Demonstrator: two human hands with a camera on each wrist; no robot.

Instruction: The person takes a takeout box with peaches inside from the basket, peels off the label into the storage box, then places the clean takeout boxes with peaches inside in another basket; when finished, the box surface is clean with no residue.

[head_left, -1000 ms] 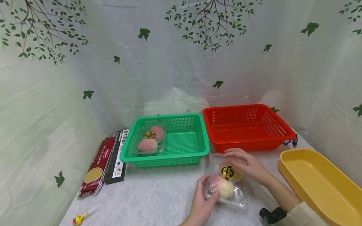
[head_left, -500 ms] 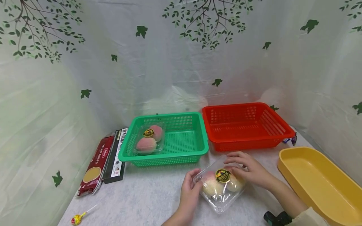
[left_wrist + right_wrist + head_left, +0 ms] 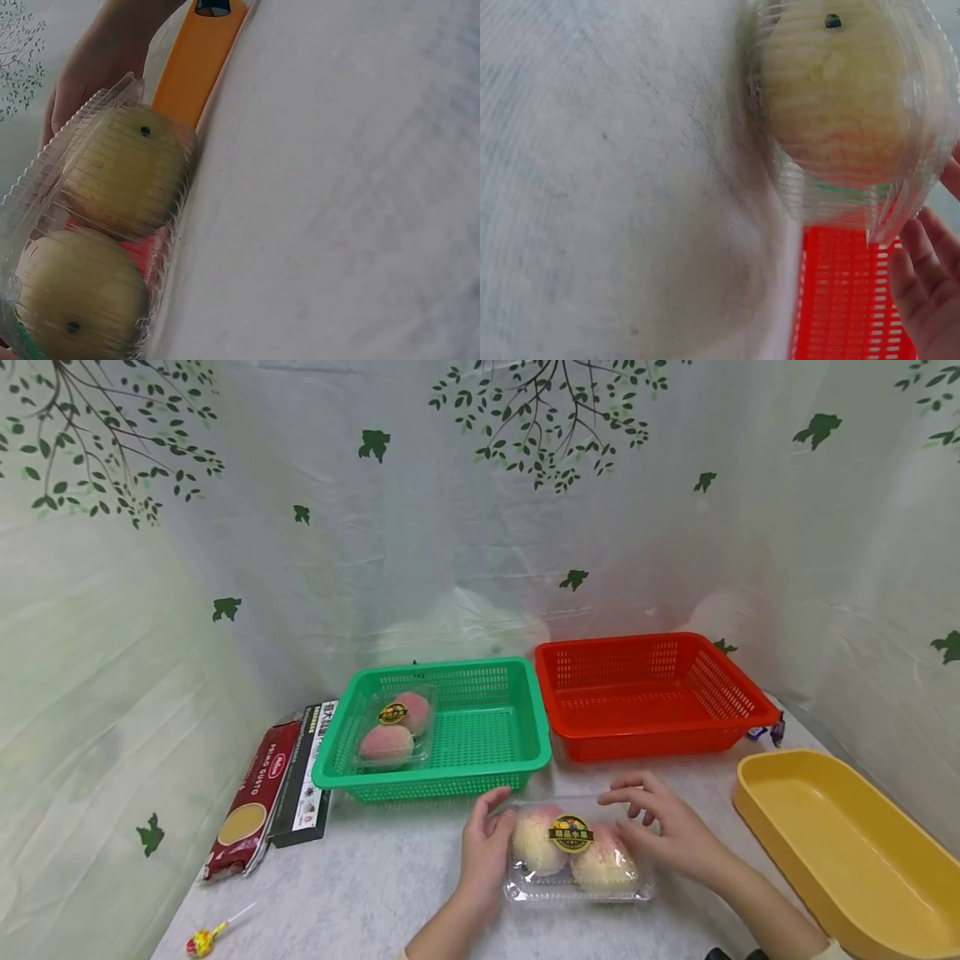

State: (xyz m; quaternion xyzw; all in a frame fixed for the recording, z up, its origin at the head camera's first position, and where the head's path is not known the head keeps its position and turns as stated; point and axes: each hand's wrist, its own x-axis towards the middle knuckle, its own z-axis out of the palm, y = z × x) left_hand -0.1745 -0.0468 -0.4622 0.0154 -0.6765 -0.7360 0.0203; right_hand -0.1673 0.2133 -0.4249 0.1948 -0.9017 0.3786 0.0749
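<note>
A clear plastic peach pack (image 3: 573, 853) holding two peaches under a yellow-and-black sticker lies crosswise in front of me, just below the green basket (image 3: 480, 772). My left hand (image 3: 486, 843) grips its left end, thumb on top. My right hand (image 3: 663, 835) rests against its right end with spread, fairly straight fingers. From below, the left wrist view shows the peach pack (image 3: 97, 225) with my right hand (image 3: 97, 64) at its far end. In the right wrist view the peach pack (image 3: 840, 97) fills the top, with my fingers (image 3: 926, 300) beside it.
A second peach pack (image 3: 393, 731) lies in the green basket. A red basket (image 3: 652, 735) stands at its right and a yellow tray (image 3: 847, 860) at the far right. A pasta bag (image 3: 251, 802), a black box (image 3: 303, 777) and a lollipop (image 3: 202, 941) lie at the left on the grey table (image 3: 360, 885).
Both hands have turned the peach pack from lengthwise to crosswise and shifted it left, toward the green basket. My left hand moved from its near end to its left end.
</note>
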